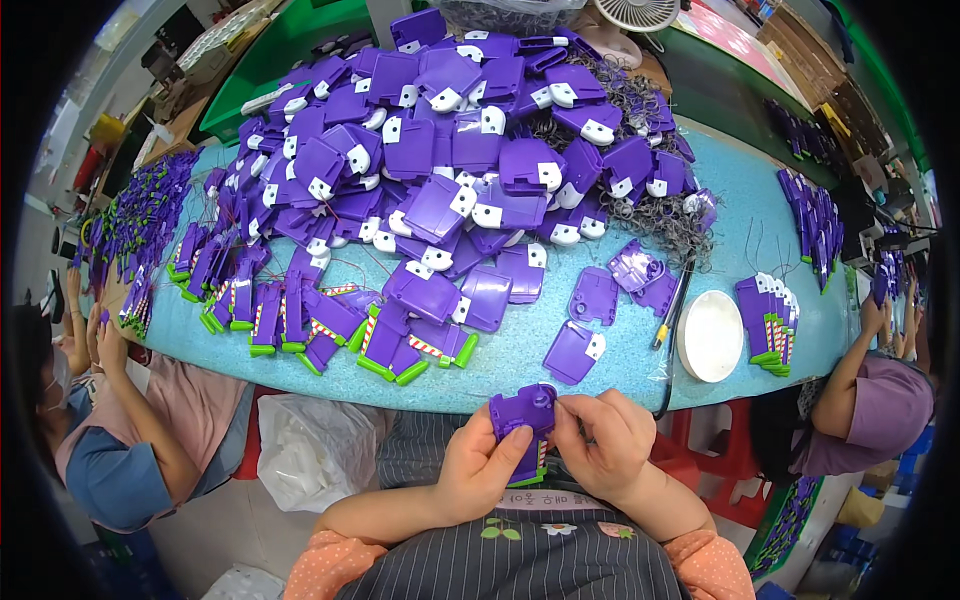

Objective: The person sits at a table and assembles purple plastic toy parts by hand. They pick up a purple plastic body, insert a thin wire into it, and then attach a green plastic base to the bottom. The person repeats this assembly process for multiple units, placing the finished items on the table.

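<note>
The left hand [478,468] grips a purple plastic housing [508,410]; the right hand [610,445] meets its edge, hold unclear. Beyond spreads a blue tabletop [630,372]; rightward, a red stool [738,448].

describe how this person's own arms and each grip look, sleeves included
Left grip and right grip are ungloved. Left forearm and right forearm are bare, no watch visible. Left sleeve and right sleeve are coral-orange with small pale dots.

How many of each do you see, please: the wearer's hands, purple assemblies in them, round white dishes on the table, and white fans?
Left hand and right hand: 2
Held purple assembly: 1
Round white dish: 1
White fan: 1
Total: 5
</note>
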### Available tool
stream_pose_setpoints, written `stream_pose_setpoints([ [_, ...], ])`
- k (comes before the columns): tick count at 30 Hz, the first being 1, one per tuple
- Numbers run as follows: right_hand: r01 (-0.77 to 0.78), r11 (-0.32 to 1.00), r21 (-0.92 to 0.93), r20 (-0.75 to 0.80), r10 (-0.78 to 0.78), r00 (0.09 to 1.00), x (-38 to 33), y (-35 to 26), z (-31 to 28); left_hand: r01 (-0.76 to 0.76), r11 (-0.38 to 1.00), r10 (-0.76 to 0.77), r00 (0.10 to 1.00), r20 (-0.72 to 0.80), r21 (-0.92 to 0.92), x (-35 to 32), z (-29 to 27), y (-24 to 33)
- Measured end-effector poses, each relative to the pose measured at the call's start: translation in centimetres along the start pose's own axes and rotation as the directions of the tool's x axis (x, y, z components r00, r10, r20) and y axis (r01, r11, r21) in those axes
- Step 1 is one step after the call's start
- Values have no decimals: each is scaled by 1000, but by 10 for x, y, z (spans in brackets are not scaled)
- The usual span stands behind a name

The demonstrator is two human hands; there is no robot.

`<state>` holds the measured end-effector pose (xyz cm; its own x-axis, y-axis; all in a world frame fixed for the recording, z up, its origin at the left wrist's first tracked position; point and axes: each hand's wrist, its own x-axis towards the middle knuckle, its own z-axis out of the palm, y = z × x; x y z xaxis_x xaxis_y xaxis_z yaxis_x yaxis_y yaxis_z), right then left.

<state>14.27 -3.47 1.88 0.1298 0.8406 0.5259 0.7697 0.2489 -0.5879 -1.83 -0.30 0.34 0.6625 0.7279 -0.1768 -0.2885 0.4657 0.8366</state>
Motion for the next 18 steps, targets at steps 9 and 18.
stream_pose_setpoints([
  [9,-243,955,171,79,232,969,3,-4,-10,-66,948,54,997,49,311,3,-6,-9],
  [18,-451,733,509,423,243,873,11,18,-10,-378,545,182,925,334,749,8,-4,14],
])
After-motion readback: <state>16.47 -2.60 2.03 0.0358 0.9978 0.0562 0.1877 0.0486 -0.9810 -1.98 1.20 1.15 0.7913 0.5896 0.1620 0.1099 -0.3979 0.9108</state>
